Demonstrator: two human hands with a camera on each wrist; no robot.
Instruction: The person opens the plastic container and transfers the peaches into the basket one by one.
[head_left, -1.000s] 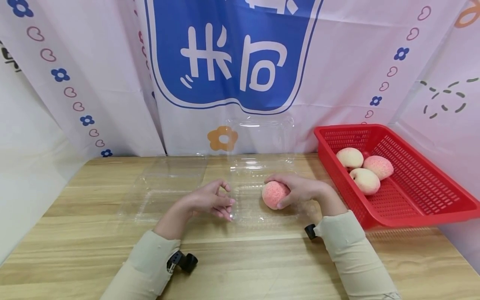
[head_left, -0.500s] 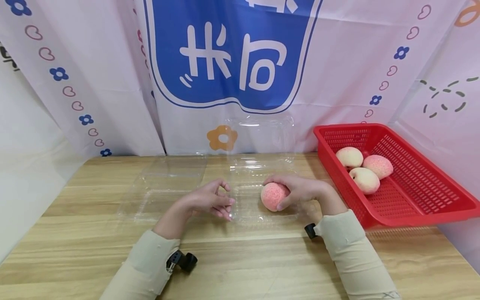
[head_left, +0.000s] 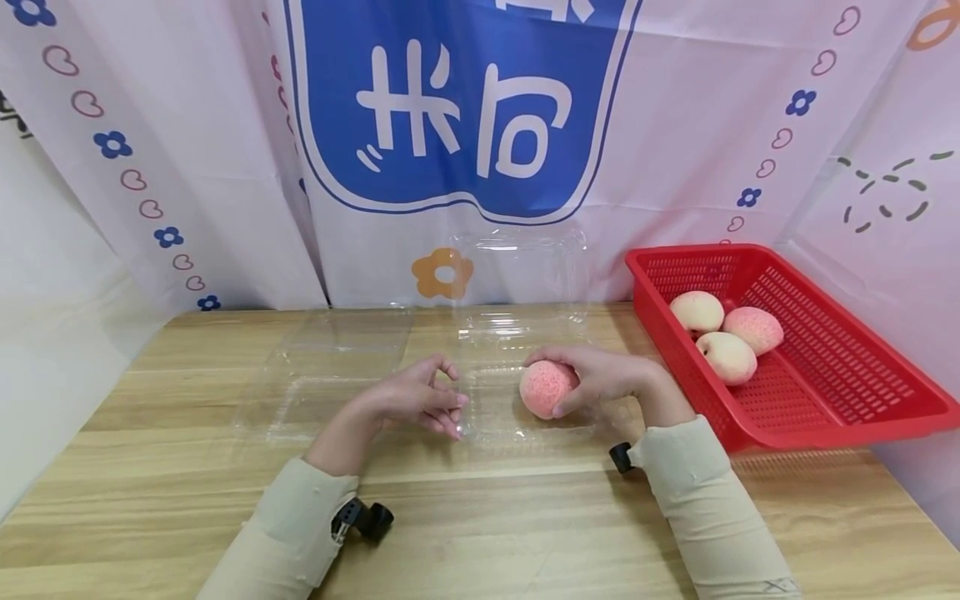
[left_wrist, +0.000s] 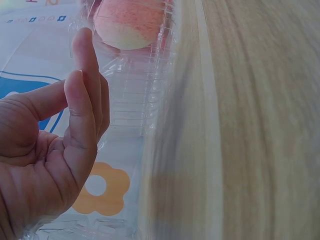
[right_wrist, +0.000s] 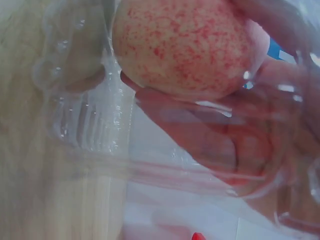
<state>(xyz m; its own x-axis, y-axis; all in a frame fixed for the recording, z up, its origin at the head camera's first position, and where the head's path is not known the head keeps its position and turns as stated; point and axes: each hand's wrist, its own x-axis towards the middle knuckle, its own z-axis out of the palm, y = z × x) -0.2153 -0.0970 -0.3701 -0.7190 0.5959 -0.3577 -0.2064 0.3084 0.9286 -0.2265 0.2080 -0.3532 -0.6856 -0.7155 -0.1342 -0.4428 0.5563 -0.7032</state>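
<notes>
In the head view a pink peach [head_left: 547, 389] sits within the base of an open clear plastic clamshell box [head_left: 491, 421]. My right hand [head_left: 603, 377] grips that peach from the right, thumb in front and fingers behind. The right wrist view shows the peach [right_wrist: 185, 47] through the clear wall, with fingers [right_wrist: 200, 135] under and beside it. At the box's left side is my left hand [head_left: 420, 397], holding nothing. Its fingers [left_wrist: 82, 110] are extended, slightly bent, close to the box wall in the left wrist view; whether they touch it I cannot tell.
A red perforated basket [head_left: 847, 417] stands at the right with a few peaches [head_left: 727, 358] inside. Another clear plastic box [head_left: 307, 400] lies at the left, partly behind the left hand. The clamshell's lid [head_left: 521, 267] stands raised against the printed curtain [head_left: 675, 142].
The peach in my right hand has shifted very slightly left within the box. My left hand stays nearly where it was, and the whole view has drifted a little.
</notes>
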